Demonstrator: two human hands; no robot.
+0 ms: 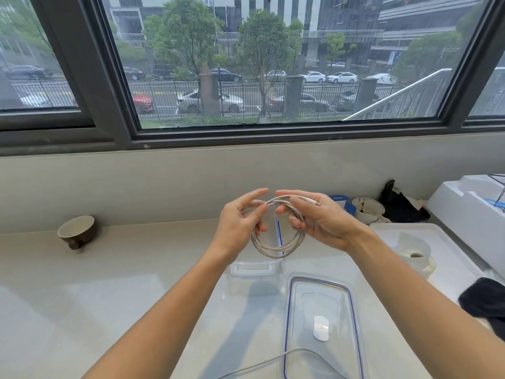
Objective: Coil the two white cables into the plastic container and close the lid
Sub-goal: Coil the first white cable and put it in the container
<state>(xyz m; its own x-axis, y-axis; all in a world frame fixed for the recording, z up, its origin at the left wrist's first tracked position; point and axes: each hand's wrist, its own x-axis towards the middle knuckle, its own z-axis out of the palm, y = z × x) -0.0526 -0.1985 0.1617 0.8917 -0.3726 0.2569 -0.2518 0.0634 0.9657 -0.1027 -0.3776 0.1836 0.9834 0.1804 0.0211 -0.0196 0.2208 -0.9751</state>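
Note:
A white cable (276, 248) wound into several loops hangs in the air between both hands, above the counter. My left hand (240, 225) pinches the coil's upper left side. My right hand (319, 220) grips its upper right, with the plug end sticking out over the fingers. Below the coil stands the clear plastic container (255, 269), open, partly hidden by my left forearm. Its clear lid (322, 324) with a blue seal lies flat on the counter to the container's right. A second white cable (273, 359) trails across the counter at the bottom, crossing the lid's near end.
A brown cup (78, 231) lies tilted at the left against the wall. At the right sit a white tray (437, 242) with a tape roll (415, 258), a dirty white cup (367, 210), a white foam box (470, 203) and dark cloth (486, 302).

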